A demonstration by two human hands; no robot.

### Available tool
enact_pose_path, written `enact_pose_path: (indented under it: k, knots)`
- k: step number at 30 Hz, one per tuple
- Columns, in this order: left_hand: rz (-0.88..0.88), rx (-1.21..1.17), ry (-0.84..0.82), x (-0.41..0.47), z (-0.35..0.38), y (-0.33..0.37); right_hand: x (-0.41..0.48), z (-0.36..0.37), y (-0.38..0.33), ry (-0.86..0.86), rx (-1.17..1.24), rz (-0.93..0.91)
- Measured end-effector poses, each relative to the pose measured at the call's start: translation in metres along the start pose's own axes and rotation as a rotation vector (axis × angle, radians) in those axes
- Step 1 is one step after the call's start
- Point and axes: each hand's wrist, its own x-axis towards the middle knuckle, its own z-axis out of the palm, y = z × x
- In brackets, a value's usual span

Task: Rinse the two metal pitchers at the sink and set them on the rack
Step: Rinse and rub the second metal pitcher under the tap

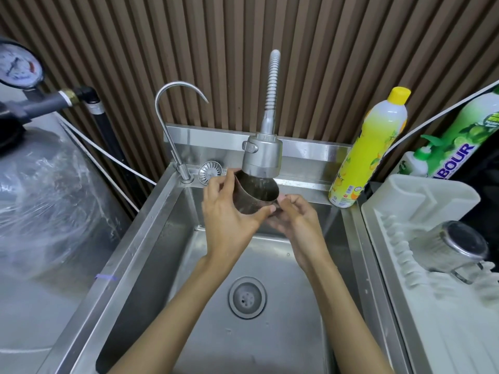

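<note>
Left grip (229,215), right grip (295,221) clasping round steel pitcher (252,197), ribbed-hose sprayer (262,155) above

We see a steel sink (129,255) with a round drain (247,297) in its floor. On its far ledge a thin tap (165,125) stands at the left, and a loose strainer (210,171) lies just beside it. A yellow bottle (370,149) stands on the far right corner. Right of the sink sits a white rack (421,306). A pitcher (448,248) lies tilted on its prongs, handle to the near side.
</note>
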Motion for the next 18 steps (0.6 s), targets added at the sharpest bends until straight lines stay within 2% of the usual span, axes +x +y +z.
enact_pose_path:
  k: [5,9,11,14,18]
  knots:
    - [-0.179,0.001,-0.121,-0.001,0.001,-0.002,-0.004,0.000,-0.019,0.228,-0.460,-0.037]
    - [-0.269,-0.169,-0.265,-0.001,0.009,-0.008,-0.010,0.004,-0.040,0.343,-0.858,-0.216]
    - [-0.301,-0.275,-0.320,0.002,0.014,-0.010,-0.014,0.007,-0.044,0.357,-0.917,-0.297]
    - [-0.305,-0.367,-0.287,0.008,0.022,-0.010,-0.010,0.007,-0.037,0.305,-0.694,-0.312]
    - [-0.218,-0.458,-0.096,0.014,0.021,-0.005,0.004,0.003,-0.019,0.084,-0.227,-0.199]
